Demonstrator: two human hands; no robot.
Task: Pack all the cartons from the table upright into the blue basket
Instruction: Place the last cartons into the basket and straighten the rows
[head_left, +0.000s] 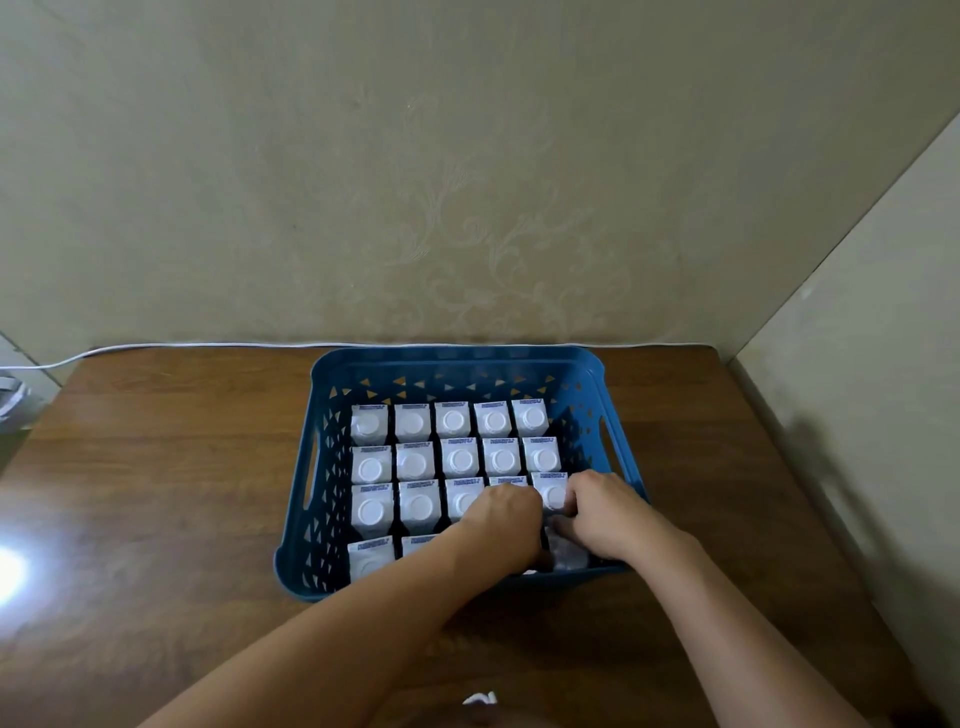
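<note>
Table (156, 493): 1, brown wood grain, carrying the whole job; bare wood on every side of the basket, no loose carton in sight on it, so packing judged all but finished.
Basket (457, 358): 1, blue, perforated walls, sitting near the table's far edge, a shade right of centre.
Cartons (413, 460): white, round caps up, all upright in tidy rows; 5 in the far row, 5 in the second, 5 in the third with 1 half under a hand; 2 showing at the near-left corner of the basket, plus the one being seated, the rest of the near row hidden under the forearms.
Last carton (566, 553): down in the basket's near-right corner, blurred, only partly visible.
Left hand (506, 512): 1, reaching over the near wall, fingers curled down among the third-row and near-row cartons; holding or merely pressing, cannot tell.
Right hand (605, 512): 1, just beside the left, fingers curled down by the last carton; grip on it likely, not clear enough to call.
Cable (156, 349): 1, white, along the table's far edge.
Risk, wedging: tight slot in the near-right corner, could jam the last carton tilted instead of upright.
Risk, knock-on: forearms crossing the near row, a nudge could tip neighbours.
Risk, pinch: fingers trapped between carton and basket wall.
</note>
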